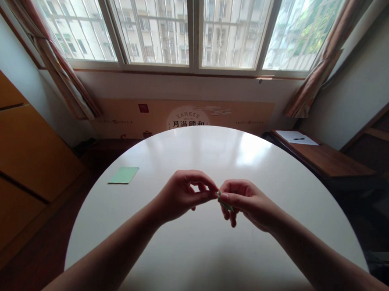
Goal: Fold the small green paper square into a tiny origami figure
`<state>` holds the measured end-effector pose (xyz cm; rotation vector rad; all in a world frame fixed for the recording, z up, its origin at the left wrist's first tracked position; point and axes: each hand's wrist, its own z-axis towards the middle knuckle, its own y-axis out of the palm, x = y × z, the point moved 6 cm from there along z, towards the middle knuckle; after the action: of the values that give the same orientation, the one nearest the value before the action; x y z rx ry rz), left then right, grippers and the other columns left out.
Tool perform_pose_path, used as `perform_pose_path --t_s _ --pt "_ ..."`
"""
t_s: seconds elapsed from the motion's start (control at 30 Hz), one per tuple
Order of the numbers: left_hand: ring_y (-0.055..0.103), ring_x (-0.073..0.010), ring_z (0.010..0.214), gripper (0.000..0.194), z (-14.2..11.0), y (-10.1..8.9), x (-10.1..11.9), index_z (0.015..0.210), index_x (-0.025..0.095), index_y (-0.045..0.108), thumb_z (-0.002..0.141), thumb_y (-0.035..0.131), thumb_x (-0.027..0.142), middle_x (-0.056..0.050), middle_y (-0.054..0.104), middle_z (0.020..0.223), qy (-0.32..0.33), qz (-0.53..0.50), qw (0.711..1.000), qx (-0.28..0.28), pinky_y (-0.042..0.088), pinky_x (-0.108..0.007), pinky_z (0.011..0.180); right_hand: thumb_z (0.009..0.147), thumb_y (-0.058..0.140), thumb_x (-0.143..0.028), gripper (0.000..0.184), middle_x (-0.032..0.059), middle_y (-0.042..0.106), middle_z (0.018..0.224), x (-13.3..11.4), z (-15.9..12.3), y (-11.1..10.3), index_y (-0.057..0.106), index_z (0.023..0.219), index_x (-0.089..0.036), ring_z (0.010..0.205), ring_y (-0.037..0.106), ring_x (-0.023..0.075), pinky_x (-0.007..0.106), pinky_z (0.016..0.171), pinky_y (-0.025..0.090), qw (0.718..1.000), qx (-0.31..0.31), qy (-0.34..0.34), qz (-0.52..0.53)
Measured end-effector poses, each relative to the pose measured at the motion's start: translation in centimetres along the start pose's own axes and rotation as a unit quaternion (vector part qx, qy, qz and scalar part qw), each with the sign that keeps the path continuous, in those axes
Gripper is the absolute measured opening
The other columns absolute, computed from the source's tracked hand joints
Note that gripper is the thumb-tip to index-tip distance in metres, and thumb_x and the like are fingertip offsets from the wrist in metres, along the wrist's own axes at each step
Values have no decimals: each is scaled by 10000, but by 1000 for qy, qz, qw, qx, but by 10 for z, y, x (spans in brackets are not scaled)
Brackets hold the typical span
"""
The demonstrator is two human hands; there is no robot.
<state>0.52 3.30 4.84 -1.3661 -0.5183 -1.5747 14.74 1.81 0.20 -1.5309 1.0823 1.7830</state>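
Observation:
A small folded piece of green paper (227, 205) is held up above the white round table (187, 259). My left hand (186, 193) pinches its upper left tip between thumb and forefinger. On the other side my right hand (244, 199) grips the same piece, thumb in front, with the lower fingers curled loosely behind it. My fingers cover much of the paper, so its full shape is hidden. A stack or pad of square green paper (124, 175) lies flat on the table, left of my hands.
Beyond the table's right edge stands a brown wooden bench (338, 158) bearing a white sheet (295, 137) and a dark pen (299, 139). A printed board (222, 114) leans under the barred window. Orange-brown cabinets (26, 148) stand at the left.

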Motion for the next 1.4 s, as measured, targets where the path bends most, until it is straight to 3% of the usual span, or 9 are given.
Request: perform_pose_path --t_s 0.27,0.4,0.5,0.77,1.0,1.4 --pt "598 -130 624 106 -1 0 2 778 134 707 795 715 237 -48 669 743 5 28 1000 -9 461 -159 387 828 763 -366 253 5 635 608 1 1 2 649 769 -148 532 588 120 200 444 508 1000 -1 2 30" --pt "614 -120 647 18 -3 1 11 766 137 689 779 678 144 -56 677 796 64 88 994 -6 440 -155 428 799 793 -361 249 9 645 627 1 2 1 661 789 -150 555 596 124 199 446 512 1000 7 -5 20" --pt "617 -107 649 77 -7 4 17 774 148 668 772 638 77 -54 679 854 125 134 983 -5 448 -155 435 780 816 -344 244 16 654 657 2 2 -1 667 802 -151 600 617 138 198 445 517 1000 17 -17 19" --pt "653 -104 700 135 -20 5 38 807 189 674 781 668 56 -30 695 920 275 274 920 58 516 -175 522 806 798 -332 200 22 647 711 1 1 5 683 815 -169 656 619 150 213 464 532 997 36 -49 46" --pt "688 -117 749 123 -26 6 46 814 207 708 799 719 86 -24 712 905 340 324 875 115 567 -220 702 787 815 -322 160 19 664 725 -1 -1 4 727 817 -191 689 620 155 211 484 528 993 64 -71 65" --pt "615 -125 677 143 -34 10 53 937 206 705 820 733 128 -49 725 930 395 427 808 90 493 -233 579 746 846 -313 171 17 656 710 2 0 6 739 804 -192 682 618 153 203 461 532 988 80 -71 112"
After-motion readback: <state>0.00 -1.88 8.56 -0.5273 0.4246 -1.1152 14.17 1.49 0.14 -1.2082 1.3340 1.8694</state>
